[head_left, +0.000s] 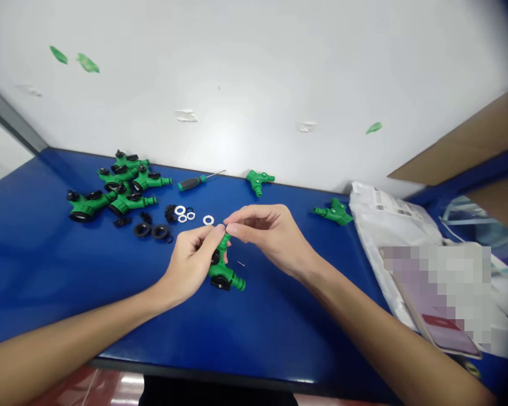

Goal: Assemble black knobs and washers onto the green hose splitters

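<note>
My left hand (190,262) grips a green plastic hose splitter (222,273) with black valve knobs, its lower end resting near the blue table (68,270). My right hand (271,234) pinches the splitter's upper end, and my fingertips hide that end. Several assembled green splitters (118,189) lie in a heap to the left. Near it are white washers (186,213), with a single white washer (208,220) closer to my hands. Black rubber rings (150,231) lie just left of my left hand.
A screwdriver with a black and green handle (192,182) and separate green connectors (258,181) lie along the table's far edge. A tiny metal pin (240,263) lies near my hands. A white plastic bag (389,225) sits at the right.
</note>
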`<state>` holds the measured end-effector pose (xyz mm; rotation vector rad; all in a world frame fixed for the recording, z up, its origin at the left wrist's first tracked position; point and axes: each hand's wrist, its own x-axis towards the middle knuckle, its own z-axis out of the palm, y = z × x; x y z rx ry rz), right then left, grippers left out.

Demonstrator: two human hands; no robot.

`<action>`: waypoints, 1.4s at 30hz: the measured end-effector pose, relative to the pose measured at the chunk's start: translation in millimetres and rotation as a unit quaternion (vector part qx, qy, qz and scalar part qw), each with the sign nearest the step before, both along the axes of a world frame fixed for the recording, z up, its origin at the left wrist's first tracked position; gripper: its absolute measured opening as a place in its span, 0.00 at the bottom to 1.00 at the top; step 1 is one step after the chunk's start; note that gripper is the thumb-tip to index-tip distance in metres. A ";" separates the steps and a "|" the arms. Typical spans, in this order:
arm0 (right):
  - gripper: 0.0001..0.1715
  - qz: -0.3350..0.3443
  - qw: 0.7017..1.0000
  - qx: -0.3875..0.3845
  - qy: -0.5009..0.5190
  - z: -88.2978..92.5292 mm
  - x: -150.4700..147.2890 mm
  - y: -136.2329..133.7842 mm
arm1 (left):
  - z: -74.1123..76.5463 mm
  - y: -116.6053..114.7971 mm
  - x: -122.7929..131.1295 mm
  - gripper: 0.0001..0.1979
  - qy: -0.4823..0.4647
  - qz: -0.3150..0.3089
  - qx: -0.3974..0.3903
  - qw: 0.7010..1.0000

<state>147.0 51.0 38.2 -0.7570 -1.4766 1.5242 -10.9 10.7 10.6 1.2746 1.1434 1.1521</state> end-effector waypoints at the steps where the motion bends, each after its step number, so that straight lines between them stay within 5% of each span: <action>1: 0.06 0.022 1.000 -0.001 -0.003 0.7 -2.8 1.1 | 0.1 0.4 -0.3 0.21 0.002 0.010 0.009 1.000; 9: 0.06 0.038 0.999 0.007 -0.009 -3.4 -10.0 6.5 | -3.6 1.3 -1.8 0.23 0.004 0.039 0.021 0.999; 20: 0.09 0.123 0.984 -0.088 0.099 -28.5 -6.6 10.3 | -3.9 -0.8 -3.8 0.21 0.012 0.008 0.094 0.995; 32: 0.11 0.182 0.971 -0.089 0.123 -36.9 -3.0 13.6 | -9.6 -6.7 -4.9 0.24 -0.037 -0.011 0.057 0.998; 36: 0.08 0.152 0.983 -0.011 0.098 -31.7 -3.3 10.9 | -8.6 -4.0 -3.1 0.25 -0.060 -0.008 0.019 0.998; 39: 0.14 0.095 0.985 0.144 0.032 -25.6 -2.2 8.2 | -5.6 -0.9 -1.1 0.25 -0.086 -0.002 -0.014 0.996; 42: 0.19 0.062 0.948 0.308 -0.049 -22.1 2.4 8.8 | -3.5 0.3 -0.3 0.24 -0.103 -0.008 -0.029 0.994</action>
